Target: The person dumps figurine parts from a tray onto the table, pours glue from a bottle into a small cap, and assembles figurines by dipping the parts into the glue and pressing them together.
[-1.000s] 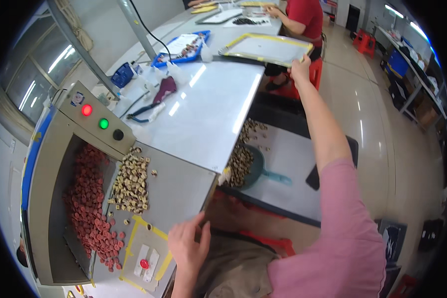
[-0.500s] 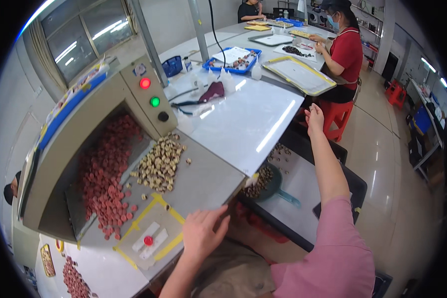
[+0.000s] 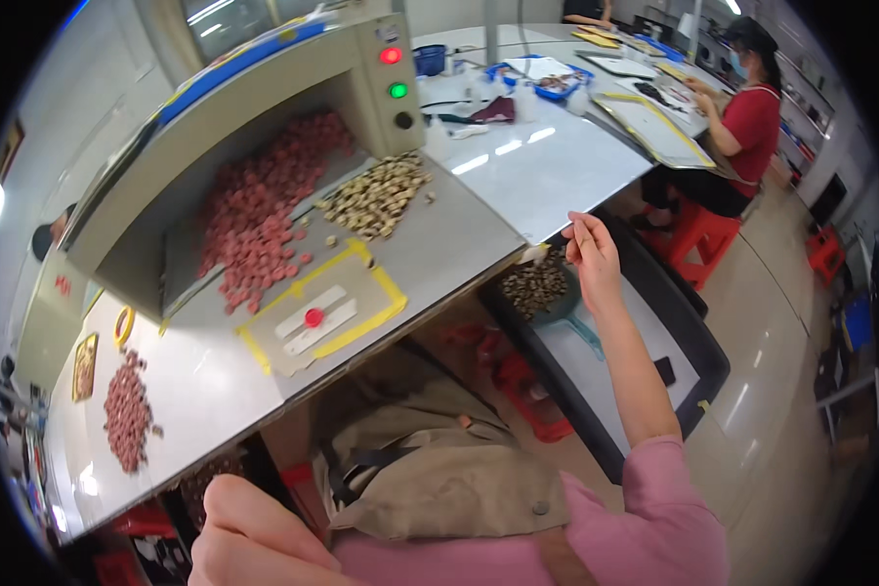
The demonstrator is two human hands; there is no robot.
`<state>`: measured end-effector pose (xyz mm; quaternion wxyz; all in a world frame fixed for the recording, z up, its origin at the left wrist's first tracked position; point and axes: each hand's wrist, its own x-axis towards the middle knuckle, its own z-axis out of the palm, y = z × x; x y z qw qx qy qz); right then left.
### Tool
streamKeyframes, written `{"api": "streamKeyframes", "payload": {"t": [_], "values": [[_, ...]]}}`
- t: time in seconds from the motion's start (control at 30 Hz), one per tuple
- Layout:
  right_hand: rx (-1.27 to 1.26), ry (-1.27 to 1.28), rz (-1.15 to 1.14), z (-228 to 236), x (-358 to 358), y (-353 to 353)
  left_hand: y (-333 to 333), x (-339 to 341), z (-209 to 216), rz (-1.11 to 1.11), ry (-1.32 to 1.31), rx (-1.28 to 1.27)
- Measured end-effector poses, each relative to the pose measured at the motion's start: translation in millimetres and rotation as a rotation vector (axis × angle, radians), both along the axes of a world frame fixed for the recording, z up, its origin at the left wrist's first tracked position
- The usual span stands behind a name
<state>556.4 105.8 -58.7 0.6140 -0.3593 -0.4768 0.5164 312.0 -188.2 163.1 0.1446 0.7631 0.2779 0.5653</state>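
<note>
My right hand (image 3: 594, 256) is raised over the black tray (image 3: 610, 469) on my right, its fingertips pressed together. Whatever they may hold is too small to make out. Below it, a teal scoop (image 3: 584, 334) full of small dark-and-cream pieces (image 3: 534, 285) lies in the tray. My left hand (image 3: 249, 537) is low at the near edge, beside the table front, with its fingers hidden. On the table a round red piece (image 3: 313, 317) sits at a white strip jig (image 3: 327, 330) framed by yellow tape.
A beige machine (image 3: 117, 225) with red and green lights holds a heap of reddish discs (image 3: 264, 210). Cream pieces (image 3: 376, 195) lie beside them, and another reddish pile (image 3: 129, 410) is at the left. A co-worker (image 3: 752, 127) sits at the far right on a red stool (image 3: 698, 239).
My left hand has moved down and left, away from the taped jig. My right hand remains raised over the tray side, its fingertips now together. The view has swung left and down.
</note>
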Motion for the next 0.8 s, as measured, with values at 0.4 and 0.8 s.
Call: {"api": "streamKeyframes", "payload": {"t": [0.4,0.8], "values": [[0.542,-0.650,0.434,58.7,-177.5,9.7,3.7,-85.1,-17.7,0.586,0.171,0.143],[1.105,-1.103,0.451,21.3,-364.1,79.7,157.2,-251.9,-165.5,0.735,0.215,-0.415]]}}
